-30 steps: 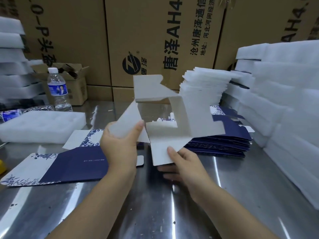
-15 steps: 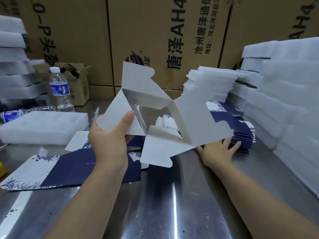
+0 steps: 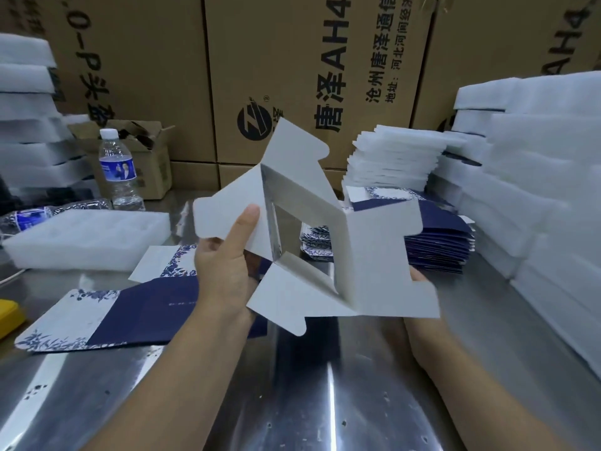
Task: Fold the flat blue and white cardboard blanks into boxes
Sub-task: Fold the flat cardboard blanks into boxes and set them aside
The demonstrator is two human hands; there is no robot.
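A half-opened box blank, its white inner side facing me, is held up over the steel table. It forms an open sleeve with its flaps splayed out. My left hand grips its left flap, the thumb pressed on the inner face. My right hand is under the lower right flap, its fingers hidden behind the cardboard. A stack of flat blue and white blanks lies behind the box to the right. One flat blank lies on the table under my left forearm, with another just beyond it.
A white foam tray and a water bottle sit at the left. Thin foam sheets are piled behind the blanks, and tall foam stacks line the right edge. Brown cartons wall off the back. A yellow object pokes in at far left.
My right hand left the stack of blanks and came back under the box's right flap. The box has opened wider into a sleeve and tilted, still held by my left hand.
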